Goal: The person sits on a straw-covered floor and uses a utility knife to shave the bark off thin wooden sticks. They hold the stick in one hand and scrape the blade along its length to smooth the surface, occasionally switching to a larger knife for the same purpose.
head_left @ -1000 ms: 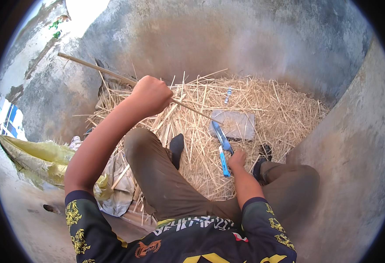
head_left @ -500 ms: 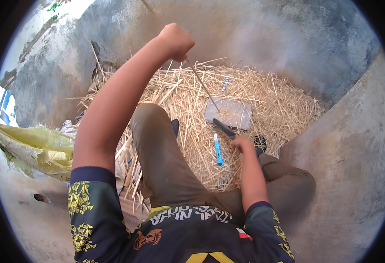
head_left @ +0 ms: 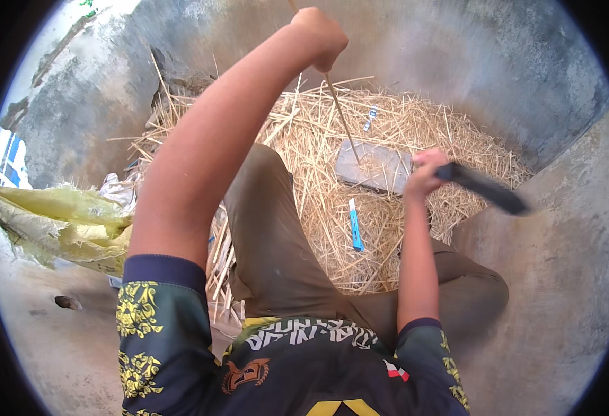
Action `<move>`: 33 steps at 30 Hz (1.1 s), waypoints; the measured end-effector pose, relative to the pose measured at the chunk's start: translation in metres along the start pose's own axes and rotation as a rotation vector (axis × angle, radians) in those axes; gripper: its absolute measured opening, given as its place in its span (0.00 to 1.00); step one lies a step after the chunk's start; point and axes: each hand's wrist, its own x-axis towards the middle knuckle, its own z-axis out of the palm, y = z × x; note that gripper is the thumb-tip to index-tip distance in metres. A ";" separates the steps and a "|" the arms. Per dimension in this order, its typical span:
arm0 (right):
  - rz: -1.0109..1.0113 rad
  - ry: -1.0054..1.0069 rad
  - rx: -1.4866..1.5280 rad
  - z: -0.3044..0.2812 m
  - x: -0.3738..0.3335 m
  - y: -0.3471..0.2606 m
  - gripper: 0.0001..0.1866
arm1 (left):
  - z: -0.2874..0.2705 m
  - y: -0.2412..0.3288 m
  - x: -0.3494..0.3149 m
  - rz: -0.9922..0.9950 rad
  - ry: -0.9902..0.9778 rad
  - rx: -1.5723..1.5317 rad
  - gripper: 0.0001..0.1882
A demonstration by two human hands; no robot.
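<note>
Raised high at the far middle, my left hand (head_left: 323, 38) is closed around a thin brown stick (head_left: 341, 114). The stick slants down from the fist, its lower end at the top of a flat grey block (head_left: 374, 166) on the straw. My right hand (head_left: 426, 172), just at the block's right edge, grips a dark knife (head_left: 486, 188). Its dark length points right and down, away from the block, and is smeared by motion. A blue box cutter (head_left: 355, 225) lies on the straw between my legs, nearer than the block.
Dry straw and cut strips (head_left: 450, 135) cover the ground between my legs and beyond. A small watch-like thing (head_left: 369, 118) rests there. A torn yellow sack (head_left: 62, 215) stands at the left. Grey concrete walls (head_left: 457, 55) close in the far side and right (head_left: 575, 201).
My right hand has lifted up and right, swinging the knife from beside the block round to the right. My left hand appears farther up and right, still on the stick; the whole view has shifted slightly.
</note>
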 end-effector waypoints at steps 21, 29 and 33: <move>1.061 -1.354 -1.146 -0.082 -0.147 0.057 0.27 | 0.002 -0.048 -0.051 -0.073 -0.079 0.012 0.21; 0.997 -1.431 -1.240 -0.096 -0.224 0.035 0.19 | 0.071 -0.016 -0.173 -0.372 0.257 -0.374 0.19; 0.992 -1.209 -1.121 -0.086 -0.197 0.062 0.17 | 0.083 0.046 -0.214 -0.503 0.226 -1.133 0.17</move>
